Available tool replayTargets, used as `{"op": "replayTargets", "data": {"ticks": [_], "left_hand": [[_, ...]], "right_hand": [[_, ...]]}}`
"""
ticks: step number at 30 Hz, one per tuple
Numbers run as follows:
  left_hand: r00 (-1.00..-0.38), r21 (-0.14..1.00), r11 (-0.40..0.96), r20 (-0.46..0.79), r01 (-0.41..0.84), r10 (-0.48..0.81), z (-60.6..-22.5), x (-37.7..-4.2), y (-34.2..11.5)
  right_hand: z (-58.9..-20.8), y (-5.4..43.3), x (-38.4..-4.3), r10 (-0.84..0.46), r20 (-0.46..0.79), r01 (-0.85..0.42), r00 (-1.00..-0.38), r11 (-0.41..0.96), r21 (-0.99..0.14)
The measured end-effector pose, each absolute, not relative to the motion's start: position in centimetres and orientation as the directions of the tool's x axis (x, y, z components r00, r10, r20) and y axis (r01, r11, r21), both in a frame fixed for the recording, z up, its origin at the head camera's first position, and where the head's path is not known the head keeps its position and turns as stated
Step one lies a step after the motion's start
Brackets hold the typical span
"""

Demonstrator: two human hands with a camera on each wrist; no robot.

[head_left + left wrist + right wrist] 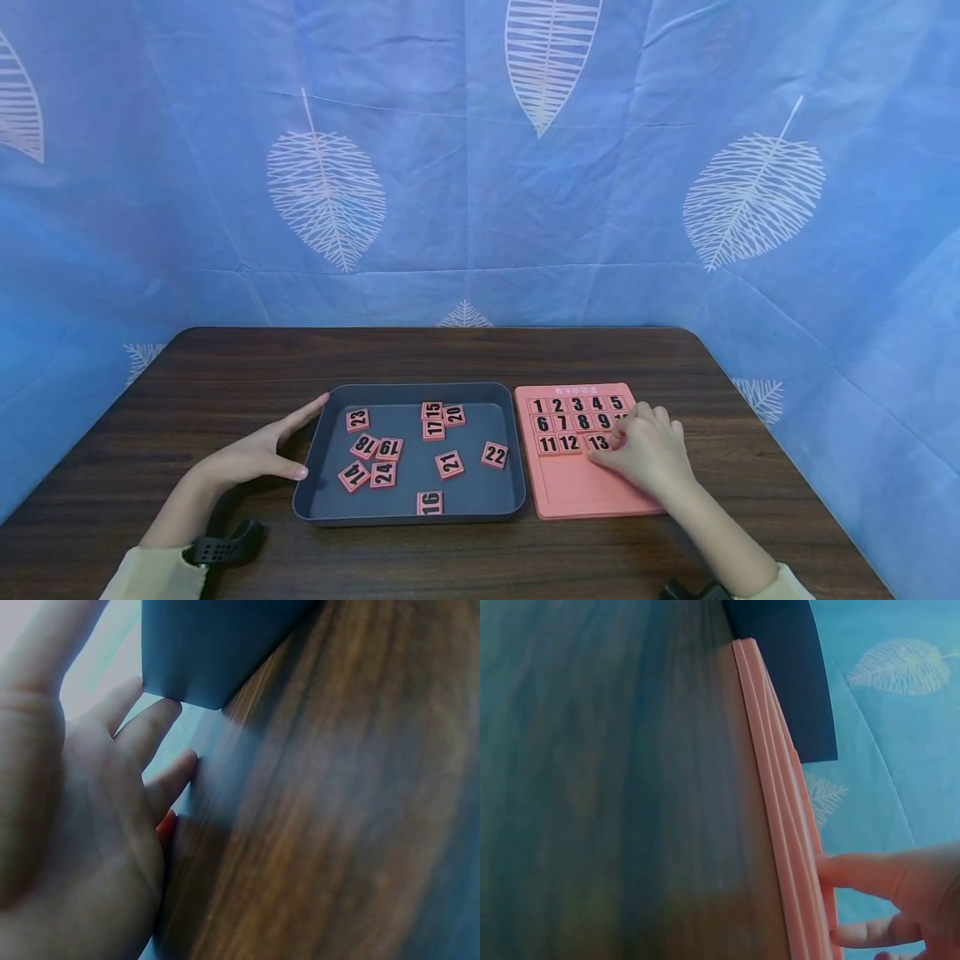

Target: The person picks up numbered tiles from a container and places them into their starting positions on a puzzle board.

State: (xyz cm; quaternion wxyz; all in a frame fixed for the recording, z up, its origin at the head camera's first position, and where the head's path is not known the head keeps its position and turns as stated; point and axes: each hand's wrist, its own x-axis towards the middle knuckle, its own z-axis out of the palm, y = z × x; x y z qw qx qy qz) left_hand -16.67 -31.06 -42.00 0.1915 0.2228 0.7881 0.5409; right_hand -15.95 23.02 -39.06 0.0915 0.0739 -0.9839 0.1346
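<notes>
While my left hand (251, 454) spreads thumb and fingers wide against the left side of the dark tray (480, 417), my right hand (652, 450) reaches over the pink board (577, 492), fingers bent. Its thumb is at the lower edge of tile 13 (597, 442); I cannot tell whether I pinch that tile or only touch it.

Tile 13 lies in the board's third row, just right of tile 12 (569, 442) and tile 11 (548, 444). Above run 1 to 5, then 6 to 9, with my fingers partly covering the right end of that second row. The board's lower part is bare pink.

Just left of the board, the tray holds loose tiles at various angles: tile 22 (494, 454) near its right wall, tile 16 (430, 503) by the near wall, tile 23 (357, 419) toward the far left. Both tray and board rest on the brown table (600, 558).
</notes>
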Motion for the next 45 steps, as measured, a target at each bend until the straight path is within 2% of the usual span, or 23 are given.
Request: {"op": "replayTargets", "data": {"ticks": [17, 23, 27, 35, 39, 45], "left_hand": [[-0.827, 0.939, 0.313, -0.06, 0.144, 0.56, -42.0, -16.7, -31.1], [-0.826, 0.938, 0.318, -0.066, 0.14, 0.559, -42.1, -16.7, -31.2], [-0.829, 0.937, 0.322, -0.072, 0.134, 0.555, -42.0, -16.6, -31.1], [-0.826, 0.938, 0.316, -0.062, 0.144, 0.56, -42.0, -16.7, -31.1], [-0.826, 0.938, 0.315, -0.06, 0.145, 0.561, -42.1, -16.7, -31.2], [-0.825, 0.939, 0.314, -0.061, 0.144, 0.561, -42.1, -16.8, -31.2]], "right_hand": [[-39.7, 22.6, -16.2, -0.16, 0.214, -0.214, -0.964, 0.942, -0.259], [-38.6, 22.4, -16.0, -0.176, 0.221, -0.227, -0.959, 0.946, -0.233], [-37.4, 21.4, -15.8, -0.19, 0.247, -0.253, -0.95, 0.933, -0.256], [-35.9, 17.6, -15.4, -0.269, 0.36, -0.398, -0.893, 0.845, -0.357], [-35.4, 15.4, -15.3, -0.308, 0.376, -0.452, -0.874, 0.8, -0.394], [-35.1, 11.5, -15.1, -0.412, 0.39, -0.553, -0.824, 0.734, -0.394]]}}
